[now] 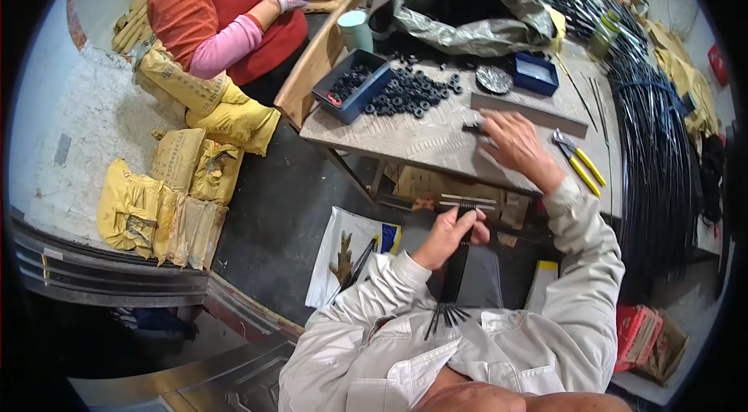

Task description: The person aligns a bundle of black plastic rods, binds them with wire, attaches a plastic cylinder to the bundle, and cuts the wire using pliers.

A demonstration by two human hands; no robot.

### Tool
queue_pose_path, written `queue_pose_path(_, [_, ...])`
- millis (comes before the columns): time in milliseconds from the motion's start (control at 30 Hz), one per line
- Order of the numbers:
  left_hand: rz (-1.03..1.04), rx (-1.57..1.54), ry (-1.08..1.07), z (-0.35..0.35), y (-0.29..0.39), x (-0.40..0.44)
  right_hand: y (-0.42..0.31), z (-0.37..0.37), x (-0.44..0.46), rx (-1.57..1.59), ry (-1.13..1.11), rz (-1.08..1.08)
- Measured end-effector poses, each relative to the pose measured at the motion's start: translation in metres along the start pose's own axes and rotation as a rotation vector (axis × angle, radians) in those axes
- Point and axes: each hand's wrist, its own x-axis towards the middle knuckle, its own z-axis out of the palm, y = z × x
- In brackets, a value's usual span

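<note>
Pale jacket (514, 342) in foreground; left hand (452, 237) gripping thin rods (467, 204), best held aligned; right hand (514, 146) inside front edge of bench (421, 138), grip indeterminable.

A bundle of thin black strands (445, 313) runs toward the near side from the left hand (447, 237), its near ends fanned out; two slim pale bars (467, 202) lie crosswise at the hand's far side, and farther off a small black piece (471, 128) shows partly at the right hand's (516, 145) fingertips
</note>
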Motion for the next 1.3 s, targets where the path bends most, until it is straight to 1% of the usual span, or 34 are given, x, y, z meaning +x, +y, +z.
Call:
queue_pose_path(67, [-0.049, -0.004, 0.014, 0.003, 0.002, -0.001, 0.004, 0.024, 0.004, -0.064, -0.061, 0.007])
queue_pose_path(133, [-0.065, -0.097, 0.057, 0.014, 0.006, -0.006, 0.006, 0.035, 0.006, -0.166, 0.019, -0.059])
queue_pose_path(167, [-0.050, -0.114, 0.087, 0.020, 0.005, -0.009, 0.005, 0.036, 0.004, -0.175, 0.013, -0.032])
queue_pose_path(200, [-0.063, -0.111, 0.067, 0.022, 0.002, -0.010, 0.005, 0.036, 0.003, -0.106, 0.007, 0.020])
queue_pose_path(233, [-0.046, -0.106, 0.105, 0.022, -0.003, -0.012, 0.008, 0.039, 0.001, -0.034, 0.002, 0.068])
queue_pose_path(267, [-0.027, -0.099, 0.146, 0.023, -0.006, -0.013, 0.016, 0.050, -0.003, 0.019, 0.086, 0.043])
queue_pose_path(300, [-0.016, -0.105, 0.170, 0.027, -0.007, -0.012, 0.016, 0.045, -0.004, 0.015, 0.086, 0.053])
queue_pose_path(367, [-0.023, -0.098, 0.173, 0.028, -0.008, -0.011, 0.016, 0.039, 0.002, 0.312, 0.063, 0.227])
queue_pose_path(400, [-0.028, -0.093, 0.185, 0.029, -0.009, -0.010, 0.015, 0.034, 0.009, 0.373, 0.227, 0.243])
queue_pose_path(500, [-0.023, -0.093, 0.197, 0.031, -0.009, -0.008, 0.019, 0.030, 0.040, 0.454, 0.269, 0.277])
queue_pose_path(533, [-0.022, -0.090, 0.202, 0.030, -0.009, -0.008, 0.013, 0.025, 0.052, 0.370, 0.230, 0.331])
queue_pose_path(600, [0.002, -0.102, 0.195, 0.028, -0.009, -0.008, 0.023, 0.044, 0.072, 0.212, 0.155, 0.282])
queue_pose_path(633, [0.006, -0.097, 0.201, 0.027, -0.009, -0.009, 0.028, 0.050, 0.079, 0.199, 0.195, 0.267])
queue_pose_path(733, [0.001, -0.112, 0.210, 0.022, -0.010, -0.010, 0.040, 0.055, 0.092, 0.193, 0.187, 0.305])
queue_pose_path(800, [0.000, -0.106, 0.210, 0.021, -0.009, -0.010, 0.057, 0.055, 0.103, 0.158, 0.245, 0.303])
queue_pose_path(833, [-0.002, -0.093, 0.218, 0.021, -0.007, -0.010, 0.065, 0.055, 0.112, 0.150, 0.204, 0.329])
queue_pose_path(900, [-0.006, -0.082, 0.228, 0.021, -0.008, -0.008, 0.076, 0.062, 0.129, 0.128, 0.067, 0.229])
queue_pose_path(933, [-0.010, -0.082, 0.214, 0.021, -0.008, -0.006, 0.077, 0.066, 0.135, 0.052, -0.005, 0.145])
queue_pose_path(967, [-0.009, -0.080, 0.202, 0.020, -0.009, -0.004, 0.077, 0.069, 0.140, 0.000, -0.003, 0.044])
queue_pose_path(1000, [-0.003, -0.053, 0.205, 0.021, -0.007, -0.003, 0.085, 0.096, 0.147, -0.130, 0.045, 0.018])
queue_pose_path(1067, [-0.020, -0.016, 0.219, 0.020, -0.006, -0.001, 0.102, 0.143, 0.146, -0.369, 0.305, -0.139])
queue_pose_path(1100, [-0.059, -0.057, 0.219, 0.017, -0.007, 0.000, 0.092, 0.130, 0.152, -0.404, 0.049, -0.074])
queue_pose_path(1133, [-0.039, -0.066, 0.217, 0.015, -0.008, 0.001, 0.094, 0.136, 0.153, -0.407, 0.139, -0.099])
queue_pose_path(1167, [-0.024, -0.081, 0.206, 0.014, -0.009, 0.002, 0.094, 0.134, 0.154, -0.393, 0.180, -0.113])
queue_pose_path(1200, [-0.014, -0.080, 0.202, 0.012, -0.013, 0.003, 0.089, 0.119, 0.157, -0.259, 0.047, -0.066])
queue_pose_path(1233, [0.016, -0.079, 0.212, 0.011, -0.011, 0.006, 0.084, 0.106, 0.158, -0.161, 0.047, -0.021])
queue_pose_path(1300, [-0.031, -0.086, 0.200, 0.012, -0.012, 0.001, 0.068, 0.078, 0.157, 0.101, 0.028, 0.091])
